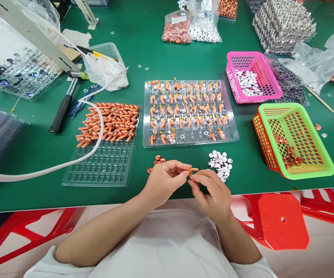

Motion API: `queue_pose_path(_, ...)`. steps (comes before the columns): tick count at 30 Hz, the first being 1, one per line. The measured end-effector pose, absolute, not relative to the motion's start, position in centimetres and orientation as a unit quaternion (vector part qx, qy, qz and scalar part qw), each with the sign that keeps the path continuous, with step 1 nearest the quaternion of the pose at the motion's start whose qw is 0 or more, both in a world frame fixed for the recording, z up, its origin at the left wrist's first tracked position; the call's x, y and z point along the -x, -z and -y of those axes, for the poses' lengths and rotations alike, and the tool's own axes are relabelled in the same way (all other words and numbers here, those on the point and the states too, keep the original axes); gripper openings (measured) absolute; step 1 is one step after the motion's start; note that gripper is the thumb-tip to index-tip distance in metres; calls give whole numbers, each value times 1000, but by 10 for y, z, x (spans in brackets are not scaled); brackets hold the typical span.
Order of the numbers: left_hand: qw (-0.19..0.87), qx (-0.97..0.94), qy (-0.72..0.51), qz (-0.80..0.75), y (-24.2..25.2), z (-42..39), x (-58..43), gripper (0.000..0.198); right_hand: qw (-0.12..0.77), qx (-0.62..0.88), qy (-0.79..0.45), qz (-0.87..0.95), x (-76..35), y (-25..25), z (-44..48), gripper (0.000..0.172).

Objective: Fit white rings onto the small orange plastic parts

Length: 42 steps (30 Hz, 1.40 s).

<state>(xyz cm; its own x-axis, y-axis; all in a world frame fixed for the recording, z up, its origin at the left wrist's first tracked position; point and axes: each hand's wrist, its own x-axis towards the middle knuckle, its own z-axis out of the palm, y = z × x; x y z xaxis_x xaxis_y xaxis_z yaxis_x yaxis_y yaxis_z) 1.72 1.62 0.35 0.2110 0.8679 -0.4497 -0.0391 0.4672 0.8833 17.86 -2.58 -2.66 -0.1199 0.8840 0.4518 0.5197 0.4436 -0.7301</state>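
Observation:
My left hand (165,179) is closed in a pinch on a small orange plastic part (194,169) just above the green table's front edge (39,200). My right hand (213,191) meets it fingertip to fingertip, pinched on a tiny orange piece (191,177) against that part. A few loose orange rings (157,159) lie just left of my hands. A small heap of white discs (221,163) lies to their right. Straight ahead stands a clear compartment tray (233,133) filled with orange parts.
A second clear tray (103,170) at left carries stacked orange parts (111,121), with a white hose (39,170) across it. A hammer (62,110) lies at left. Green basket (323,166), pink basket (271,88) and bags (177,29) sit right and behind. Red stools (282,220) stand below.

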Motion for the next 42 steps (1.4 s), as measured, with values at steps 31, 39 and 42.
queue_pose_path(31, 511, -557, -426, -497, 7, 0, -22, 20, 541, 520, -253, 610, -163, 36, 32, 29)
queue_pose_path(39, 453, -653, -435, -424, 8, 2, -20, 32, 531, 545, -265, 592, -164, 36, 33, 33)
queue_pose_path(42, 447, -659, -429, -425, 7, 2, -19, 33, 522, 550, -254, 601, -164, 33, 33, 37)
